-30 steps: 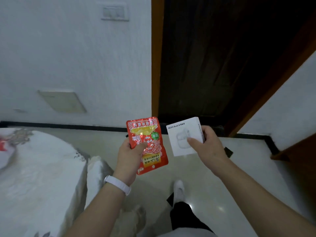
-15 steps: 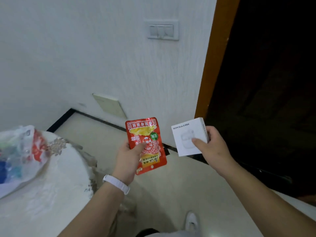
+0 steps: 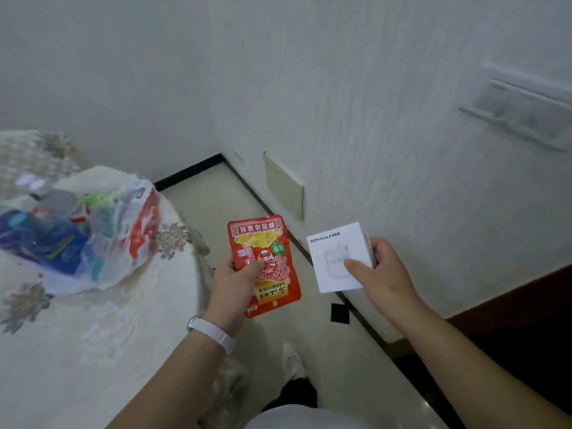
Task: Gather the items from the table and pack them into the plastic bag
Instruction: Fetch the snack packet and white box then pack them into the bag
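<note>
My left hand (image 3: 232,286) grips a red snack packet (image 3: 266,243) with yellow print, held upright over the floor. My right hand (image 3: 382,275) holds a small white earbuds box (image 3: 335,257) by its right side, thumb on its face. A translucent plastic bag (image 3: 93,239) with red print lies on the table (image 3: 93,351) at the left, stuffed with several items, blue and green ones showing through. Both hands hang to the right of the table, apart from the bag.
The table has a cream cloth with a floral pattern. A white wall (image 3: 371,119) with a switch plate (image 3: 523,113) stands to the right, a black skirting along its foot. My shoe (image 3: 292,360) is on the pale floor below.
The view has swung left: the dark doorway has gone out of frame and the table with the full bag has come into view. Both hands keep the same grip.
</note>
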### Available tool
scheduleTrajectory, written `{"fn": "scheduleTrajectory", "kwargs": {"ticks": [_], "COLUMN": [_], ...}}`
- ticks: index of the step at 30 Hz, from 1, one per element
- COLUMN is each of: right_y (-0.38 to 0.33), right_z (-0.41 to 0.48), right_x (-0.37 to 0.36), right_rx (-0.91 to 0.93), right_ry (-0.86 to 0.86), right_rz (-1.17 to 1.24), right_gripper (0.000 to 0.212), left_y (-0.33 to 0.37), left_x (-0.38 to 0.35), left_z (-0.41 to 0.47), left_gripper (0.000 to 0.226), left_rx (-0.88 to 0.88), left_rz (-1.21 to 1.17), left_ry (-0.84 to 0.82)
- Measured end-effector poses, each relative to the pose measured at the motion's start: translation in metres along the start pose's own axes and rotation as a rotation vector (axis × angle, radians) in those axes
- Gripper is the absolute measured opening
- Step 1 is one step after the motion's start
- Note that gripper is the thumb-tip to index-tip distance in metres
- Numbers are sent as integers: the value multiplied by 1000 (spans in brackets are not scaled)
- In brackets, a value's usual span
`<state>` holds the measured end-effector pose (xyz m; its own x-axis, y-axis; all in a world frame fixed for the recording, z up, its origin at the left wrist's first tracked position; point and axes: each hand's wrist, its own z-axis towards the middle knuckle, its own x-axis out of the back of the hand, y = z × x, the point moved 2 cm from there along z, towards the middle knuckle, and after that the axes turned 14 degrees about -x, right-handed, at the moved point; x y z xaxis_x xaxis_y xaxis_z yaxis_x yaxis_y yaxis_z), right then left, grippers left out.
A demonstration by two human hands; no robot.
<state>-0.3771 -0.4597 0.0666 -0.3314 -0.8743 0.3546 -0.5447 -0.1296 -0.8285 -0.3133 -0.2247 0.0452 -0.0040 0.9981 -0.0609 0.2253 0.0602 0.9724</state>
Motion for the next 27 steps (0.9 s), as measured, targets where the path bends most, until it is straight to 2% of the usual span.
{"fn": "scheduleTrajectory", "kwargs": {"ticks": [9,14,19,27], "right_y": [-140,-179,-210,-268], "right_z": [121,160,215,298], "right_x": [-79,-134,-195,-313], "right_rx": [157,206,241,301], "right_ry": [-105,-241,-348,-692], "right_rz": [-135,-192,-274,-388], "right_gripper": [23,24,21,22], "left_y": [46,67,64,76], "left_x": [31,65,101,142], "left_z": [148,189,221,280], "left_gripper": [25,23,23,20], "left_rx": [-58,-102,-94,-57], "left_rz": [-88,-104,-93,-89], "left_ry": [147,271,467,819]}}
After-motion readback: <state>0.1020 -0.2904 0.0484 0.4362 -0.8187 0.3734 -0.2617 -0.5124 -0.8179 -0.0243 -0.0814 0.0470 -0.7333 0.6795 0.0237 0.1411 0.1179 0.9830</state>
